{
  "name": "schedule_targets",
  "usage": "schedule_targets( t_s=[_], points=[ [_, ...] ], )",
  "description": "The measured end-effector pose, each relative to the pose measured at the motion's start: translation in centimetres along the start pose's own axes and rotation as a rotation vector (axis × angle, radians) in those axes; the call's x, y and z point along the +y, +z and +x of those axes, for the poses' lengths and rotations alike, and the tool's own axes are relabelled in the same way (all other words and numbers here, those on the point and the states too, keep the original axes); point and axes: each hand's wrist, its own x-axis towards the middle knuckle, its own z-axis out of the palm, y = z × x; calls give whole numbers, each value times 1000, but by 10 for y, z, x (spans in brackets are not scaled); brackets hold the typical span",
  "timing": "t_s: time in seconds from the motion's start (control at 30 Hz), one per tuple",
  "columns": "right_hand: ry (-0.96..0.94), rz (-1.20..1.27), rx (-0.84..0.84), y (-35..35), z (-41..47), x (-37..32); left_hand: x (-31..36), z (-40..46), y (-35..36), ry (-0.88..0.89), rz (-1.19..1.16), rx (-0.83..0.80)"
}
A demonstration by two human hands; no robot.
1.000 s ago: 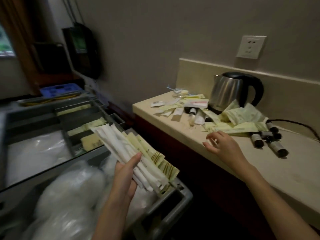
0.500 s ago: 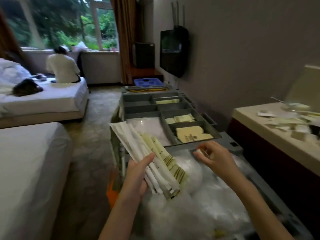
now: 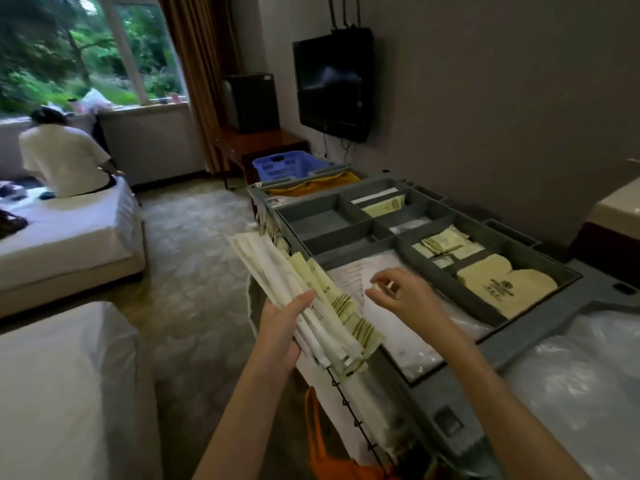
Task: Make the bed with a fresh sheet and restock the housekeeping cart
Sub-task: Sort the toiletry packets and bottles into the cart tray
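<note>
Head view: a fanned bundle of sachets (image 3: 311, 299), white and pale yellow, is gripped by the left hand (image 3: 282, 329), thumb pressed across the top, fingers curled underneath. The bundle is held just beside the left edge of the housekeeping cart (image 3: 446, 403).

The right hand (image 3: 405, 294) is held above the cart's large tray compartment (image 3: 398, 341), which is filled with clear plastic-wrapped items. Its fingers are loosely curled, thumb and forefinger close together; something small and pale seems to be pinched there, but it is blurred and cannot be confirmed.

Yellow packets (image 3: 502, 285) are seen in the nearest right compartment, more sachets (image 3: 440, 244) in the one behind it. A blue basket (image 3: 291, 166) is seen past the cart's far end, a wall TV (image 3: 334, 88) above.

On the left, two white beds (image 3: 65, 393); a person (image 3: 64, 157) is seated on the far one, by the window.
</note>
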Motion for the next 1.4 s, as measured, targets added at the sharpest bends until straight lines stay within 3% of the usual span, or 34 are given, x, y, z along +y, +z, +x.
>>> schedule_targets(
  t_s=[0.3,0.5,0.83,1.13,1.4],
  points=[
    [180,-127,43,48,106,18,47,146,-19,-29,63,-123],
    [266,-212,118,75,205,65,82,276,10,-78,161,-214],
    [747,-347,38,119,282,95,96,425,43,-235,305,-517],
    [1065,-143,374,149,301,86,93,529,81,-507,385,-853],
    [1154,-101,529,174,289,54,87,549,102,-671,475,-1062]
  ],
)
